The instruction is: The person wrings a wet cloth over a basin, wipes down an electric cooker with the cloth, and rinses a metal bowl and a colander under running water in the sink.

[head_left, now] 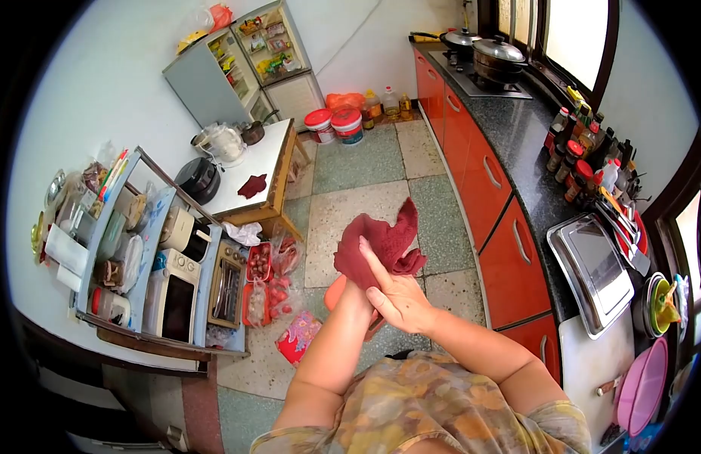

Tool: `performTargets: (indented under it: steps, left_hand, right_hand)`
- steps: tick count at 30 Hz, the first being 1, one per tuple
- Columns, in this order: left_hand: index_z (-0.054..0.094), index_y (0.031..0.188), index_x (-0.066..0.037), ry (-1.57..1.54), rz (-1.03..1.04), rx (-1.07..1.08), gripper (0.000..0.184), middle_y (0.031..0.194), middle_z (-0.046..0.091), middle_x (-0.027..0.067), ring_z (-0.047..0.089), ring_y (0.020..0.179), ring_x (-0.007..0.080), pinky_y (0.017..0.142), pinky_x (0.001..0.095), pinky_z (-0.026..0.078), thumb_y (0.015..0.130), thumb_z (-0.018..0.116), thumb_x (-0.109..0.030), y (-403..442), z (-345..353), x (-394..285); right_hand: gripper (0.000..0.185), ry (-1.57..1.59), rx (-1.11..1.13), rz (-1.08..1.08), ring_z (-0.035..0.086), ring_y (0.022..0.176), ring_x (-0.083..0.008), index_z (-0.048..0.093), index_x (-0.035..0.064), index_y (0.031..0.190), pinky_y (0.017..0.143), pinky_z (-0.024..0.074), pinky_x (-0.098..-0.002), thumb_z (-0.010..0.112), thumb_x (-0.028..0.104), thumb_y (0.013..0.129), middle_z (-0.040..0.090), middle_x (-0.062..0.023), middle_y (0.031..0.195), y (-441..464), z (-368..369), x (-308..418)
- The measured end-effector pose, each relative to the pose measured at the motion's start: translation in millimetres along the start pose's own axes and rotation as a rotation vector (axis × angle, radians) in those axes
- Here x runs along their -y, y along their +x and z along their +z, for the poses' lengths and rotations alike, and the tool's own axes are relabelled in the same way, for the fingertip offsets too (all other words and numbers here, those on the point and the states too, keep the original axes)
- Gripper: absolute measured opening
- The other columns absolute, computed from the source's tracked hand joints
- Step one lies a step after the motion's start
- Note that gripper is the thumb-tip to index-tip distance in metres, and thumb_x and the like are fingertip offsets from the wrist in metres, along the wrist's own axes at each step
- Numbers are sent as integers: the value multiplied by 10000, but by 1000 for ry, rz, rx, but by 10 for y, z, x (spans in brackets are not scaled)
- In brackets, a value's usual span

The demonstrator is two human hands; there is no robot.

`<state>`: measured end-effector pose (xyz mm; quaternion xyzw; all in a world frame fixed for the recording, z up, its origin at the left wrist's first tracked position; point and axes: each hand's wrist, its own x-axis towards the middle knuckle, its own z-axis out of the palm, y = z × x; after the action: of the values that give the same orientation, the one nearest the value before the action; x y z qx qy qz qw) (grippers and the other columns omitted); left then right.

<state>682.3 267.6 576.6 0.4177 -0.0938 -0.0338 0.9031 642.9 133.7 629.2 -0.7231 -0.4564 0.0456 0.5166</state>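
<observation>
A dark red cloth (369, 238) is bunched up in front of my body, between my two hands. It covers my left hand, whose wrist (352, 300) comes out from under it; the fingers there are hidden. Against the cloth's near side presses my right hand (400, 303), index finger stretched along the fabric and thumb close to the left wrist. Its other fingers are mostly out of sight. A second dark red cloth (252, 186) lies on the white table (271, 155) to the left.
A long dark counter (509, 129) with red cabinets runs along the right, bearing pots (498, 60), bottles and a metal tray (590, 272). At left stands a shelf rack with a microwave (173, 299). An open fridge (271, 45) and paint-style buckets (347, 125) are at the back.
</observation>
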Motion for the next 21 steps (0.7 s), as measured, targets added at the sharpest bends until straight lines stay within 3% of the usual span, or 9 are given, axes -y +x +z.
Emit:
performTargets:
  steps: [2,7,8,9,11,13,14,16,21]
  left_hand:
    - [498,817,-79,87,12,-19,165,786,549,50,540,736,163,666,304,464,887,415,-204,72,-130,48]
    - [517,880,-55,304,28,-67,130,831,572,59,551,773,157,692,294,469,860,447,-163,121,23,-48]
    - [527,914,-44,365,5,-62,139,865,586,65,557,797,158,706,289,471,848,461,-147,98,226,-220]
    - [538,949,-33,389,-22,-17,161,899,599,71,563,821,159,721,284,472,836,476,-131,77,343,-365]
    - [505,1120,0,309,73,217,301,1071,577,109,557,941,190,813,298,453,830,498,-80,31,238,-310]
    - [447,1202,18,1438,362,213,387,1152,541,122,529,1020,201,886,310,417,827,512,-54,2,231,-326]
    - [458,1194,21,823,47,222,376,1162,535,137,520,1042,218,900,315,407,839,497,-96,-3,313,-300]
    - [470,1186,25,199,-253,214,372,1171,529,151,511,1065,234,915,320,398,851,483,-137,-8,338,-269]
    - [470,1197,1,424,-143,191,379,1181,528,129,499,1083,223,932,316,384,836,514,-104,-92,-113,-191]
  right_hand:
    - [651,113,-7,38,209,1307,-338,85,35,1394,1034,227,-349,344,345,884,146,-202,1431,12,-28,67]
    - [673,935,11,184,29,1352,-197,84,44,1403,1079,34,-329,422,284,872,85,-86,1466,59,-248,154]
    - [558,887,-88,127,248,1305,-223,287,10,1345,1059,189,-344,458,183,843,283,-143,1397,14,-269,108]
    - [558,885,-91,122,248,1305,-223,287,10,1345,1059,189,-344,458,183,843,283,-143,1397,-61,-314,1]
    - [337,998,-143,191,548,1025,-200,540,4,1112,905,410,-322,401,32,807,556,-146,1131,-230,-419,-271]
    - [205,942,-436,272,598,736,-135,585,24,874,700,475,-280,405,-3,779,628,-71,850,-319,-464,-434]
    - [171,882,-537,395,563,722,-106,561,42,821,673,442,-259,411,-13,761,606,-35,817,-333,-474,-572]
    - [188,844,-519,551,550,761,-95,573,57,846,710,417,-242,413,-5,770,606,-7,824,-357,-486,-807]
    - [287,911,-213,706,560,903,-129,548,50,1126,739,458,-291,517,128,851,596,-50,1064,-358,-402,-879]
